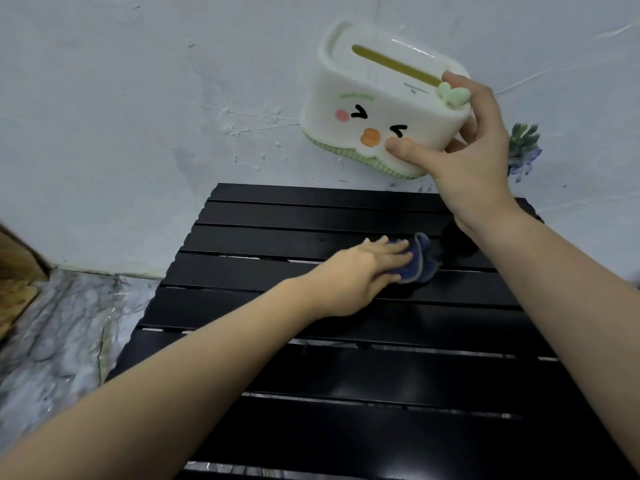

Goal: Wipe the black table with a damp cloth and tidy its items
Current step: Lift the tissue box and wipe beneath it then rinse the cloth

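1. The black slatted desk (pixel 346 375) stands against a pale, scuffed wall (pixel 138 98), with bright gaps showing between its slats.
2. The left hand (pixel 360 275) lies flat, fingers straight, pressing down on a blue cloth (pixel 420 259) near the middle of the far part of the desk.
3. The cloth is bunched; its folded edge sticks out past the fingertips towards the right, and it rests on the slats.
4. The right hand (pixel 474 147) is raised above the far right part of the desk and grips a white tissue box (pixel 374 102), thumb on the front face and fingers curled over the top and far end.
5. The tissue box is held clear of the desk, tilted, its base lower on the right; it has a cartoon face with an orange beak and pink cheek, a green ribbed base, a yellow-green slot on top and a small green leaf-shaped knob by the fingers.
6. A small green and purple plant (pixel 523 147) shows just behind the right hand, near the wall; what it stands on is hidden.
7. To the left of the desk lies a marble-patterned floor (pixel 52 341), and a piece of brown wood (pixel 17 271) shows at the left edge.
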